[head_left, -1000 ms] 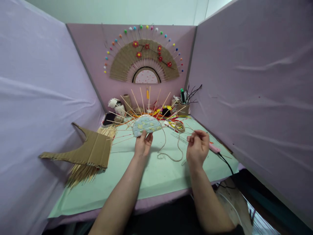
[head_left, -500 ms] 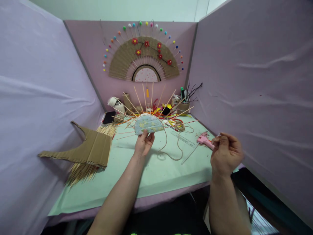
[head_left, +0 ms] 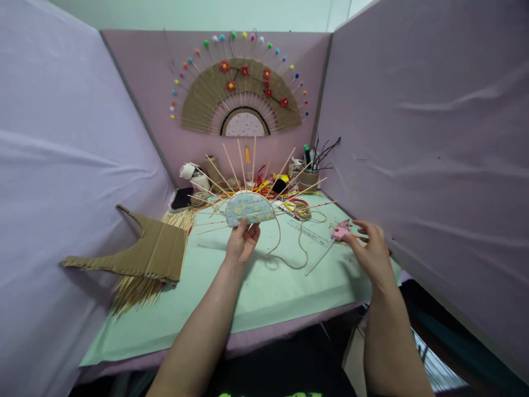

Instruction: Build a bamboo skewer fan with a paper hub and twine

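Observation:
My left hand (head_left: 243, 241) pinches the lower edge of a light blue, patterned half-circle piece (head_left: 250, 208), held up over the table. Thin wooden sticks fan out from the curved edge of that piece, and a string hangs from its right end. On the right, my right hand (head_left: 369, 242) is at the pink glue gun (head_left: 341, 231), its fingers apart around the handle end, which they partly cover. A clear glue stick (head_left: 320, 259) sticks out from the gun toward the front left.
Cut brown cardboard (head_left: 159, 251) rests on a bundle of thin sticks (head_left: 138, 295) at left. A ruler (head_left: 308, 232) lies mid-table. Twine, bottles and a pen holder (head_left: 308, 180) line the back, below a decorated fan (head_left: 206, 94) on the wall.
My right hand has opened from a closed pinch and moved to the glue gun's handle. My left hand still holds the half-circle piece. The whole view has shifted slightly.

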Demonstrator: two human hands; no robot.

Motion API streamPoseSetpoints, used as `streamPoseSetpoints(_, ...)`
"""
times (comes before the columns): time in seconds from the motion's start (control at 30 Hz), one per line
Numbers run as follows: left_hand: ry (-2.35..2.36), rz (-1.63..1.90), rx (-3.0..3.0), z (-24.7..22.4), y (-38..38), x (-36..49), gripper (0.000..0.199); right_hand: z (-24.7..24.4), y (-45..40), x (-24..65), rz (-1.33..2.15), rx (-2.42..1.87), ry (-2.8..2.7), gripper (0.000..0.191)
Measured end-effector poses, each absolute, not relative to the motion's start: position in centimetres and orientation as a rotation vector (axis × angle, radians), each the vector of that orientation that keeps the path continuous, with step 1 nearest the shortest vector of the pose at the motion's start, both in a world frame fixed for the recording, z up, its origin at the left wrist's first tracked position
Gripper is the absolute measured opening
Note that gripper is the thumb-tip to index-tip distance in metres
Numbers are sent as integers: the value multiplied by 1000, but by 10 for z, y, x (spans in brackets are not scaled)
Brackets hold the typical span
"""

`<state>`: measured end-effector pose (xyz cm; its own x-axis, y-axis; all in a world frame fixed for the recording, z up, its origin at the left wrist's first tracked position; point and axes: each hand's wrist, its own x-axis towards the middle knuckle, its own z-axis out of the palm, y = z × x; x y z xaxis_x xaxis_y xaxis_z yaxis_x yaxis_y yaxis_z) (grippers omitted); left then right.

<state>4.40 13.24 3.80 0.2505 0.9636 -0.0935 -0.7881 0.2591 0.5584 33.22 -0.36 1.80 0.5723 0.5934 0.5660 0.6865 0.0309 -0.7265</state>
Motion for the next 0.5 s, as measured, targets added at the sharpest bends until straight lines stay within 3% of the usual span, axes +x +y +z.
streamPoseSetpoints(0.23,484,1246,442,40,132,45,23,-1,1,353,-210,-2405,-1198,47)
streamPoseSetpoints(0.5,480,1239,424,40,132,44,24,9,17,354,22,-2692,-1185,50)
